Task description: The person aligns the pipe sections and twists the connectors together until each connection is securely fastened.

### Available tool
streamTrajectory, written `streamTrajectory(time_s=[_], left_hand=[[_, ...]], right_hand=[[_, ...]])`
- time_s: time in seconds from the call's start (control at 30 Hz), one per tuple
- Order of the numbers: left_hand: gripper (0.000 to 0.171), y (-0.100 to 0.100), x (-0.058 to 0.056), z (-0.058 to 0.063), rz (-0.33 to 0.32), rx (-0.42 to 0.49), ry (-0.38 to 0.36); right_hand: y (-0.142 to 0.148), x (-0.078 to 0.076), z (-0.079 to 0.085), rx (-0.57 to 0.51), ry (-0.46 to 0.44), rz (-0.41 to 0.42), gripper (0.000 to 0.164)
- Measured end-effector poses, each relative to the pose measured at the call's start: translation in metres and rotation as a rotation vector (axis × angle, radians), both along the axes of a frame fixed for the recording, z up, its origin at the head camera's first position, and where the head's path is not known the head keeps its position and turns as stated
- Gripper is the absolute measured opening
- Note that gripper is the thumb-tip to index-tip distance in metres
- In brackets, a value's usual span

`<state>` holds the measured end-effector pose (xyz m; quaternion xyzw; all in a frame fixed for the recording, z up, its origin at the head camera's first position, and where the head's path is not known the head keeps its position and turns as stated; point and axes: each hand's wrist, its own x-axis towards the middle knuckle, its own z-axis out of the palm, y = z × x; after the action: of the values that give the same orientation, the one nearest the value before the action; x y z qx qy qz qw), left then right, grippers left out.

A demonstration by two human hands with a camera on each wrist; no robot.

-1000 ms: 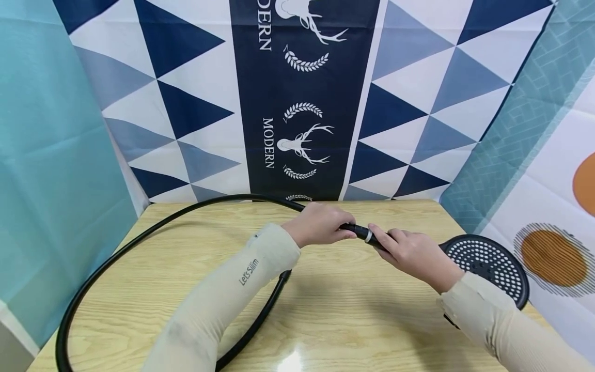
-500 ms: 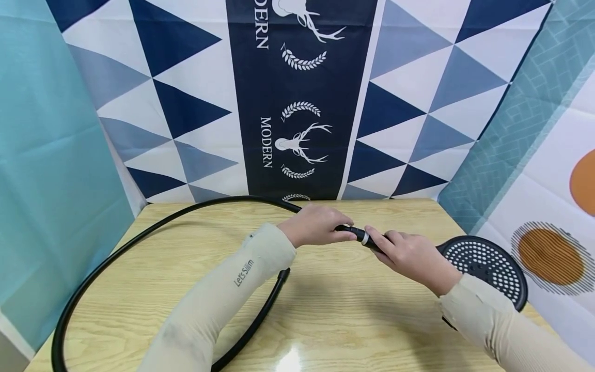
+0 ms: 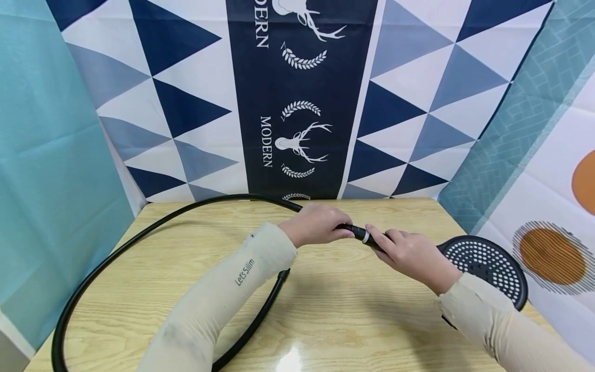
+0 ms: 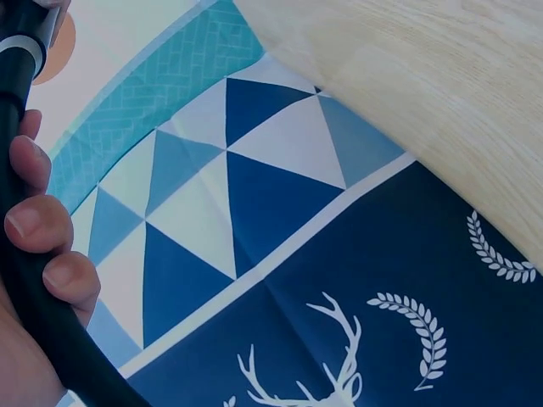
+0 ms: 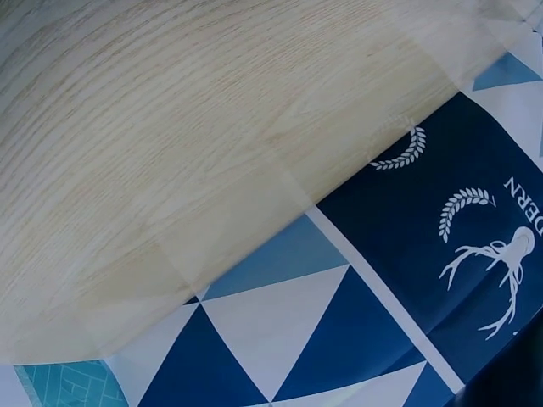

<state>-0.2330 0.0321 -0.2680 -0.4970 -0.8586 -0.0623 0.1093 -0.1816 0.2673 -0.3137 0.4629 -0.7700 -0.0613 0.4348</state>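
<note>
My left hand (image 3: 316, 225) grips a black shower hose (image 3: 251, 197) just behind its end fitting. In the left wrist view the fingers (image 4: 41, 225) curl round the hose, below a silver ring. My right hand (image 3: 413, 256) grips the handle of a black shower head (image 3: 488, 266), whose round face with pale holes shows beyond the wrist. The hose fitting meets the handle at the silver ring (image 3: 367, 236), between the two hands. Much of the handle is hidden under the right hand. In the right wrist view the hand does not show; only a dark shape enters the lower right corner.
The hose loops widely to the left and its other end (image 3: 283, 275) lies on the wooden table (image 3: 353, 330) beside the left forearm. A patterned cloth (image 3: 297, 103) with triangles and deer hangs behind the table. Further cloths hang on both sides.
Both hands keep their grips, with hardly any movement. The whole head view has shifted very slightly.
</note>
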Motion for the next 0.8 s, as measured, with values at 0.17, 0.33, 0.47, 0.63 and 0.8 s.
streamTrajectory(time_s=[0.17, 0.33, 0.47, 0.63, 0.8], left_hand=[[0.022, 0.0007, 0.0018, -0.0009, 0.015, 0.005, -0.008], [0.024, -0.0001, 0.0012, -0.0005, 0.016, -0.007, -0.038], [0.028, -0.0003, 0.0008, 0.0006, 0.012, -0.022, -0.037], [0.025, 0.0003, 0.0014, 0.0017, 0.004, -0.031, -0.026], [0.023, 0.0011, 0.0022, 0.0017, 0.004, -0.018, -0.012]], right_hand=[[0.0000, 0.0013, -0.0016, -0.003, -0.008, -0.011, 0.045], [-0.0012, 0.0022, -0.0015, -0.001, -0.007, -0.010, 0.045], [-0.0019, 0.0031, -0.0006, 0.002, -0.005, -0.011, 0.045], [-0.0013, 0.0038, 0.0006, 0.007, -0.005, -0.013, 0.046], [-0.0004, 0.0039, 0.0018, 0.007, -0.004, -0.007, 0.045]])
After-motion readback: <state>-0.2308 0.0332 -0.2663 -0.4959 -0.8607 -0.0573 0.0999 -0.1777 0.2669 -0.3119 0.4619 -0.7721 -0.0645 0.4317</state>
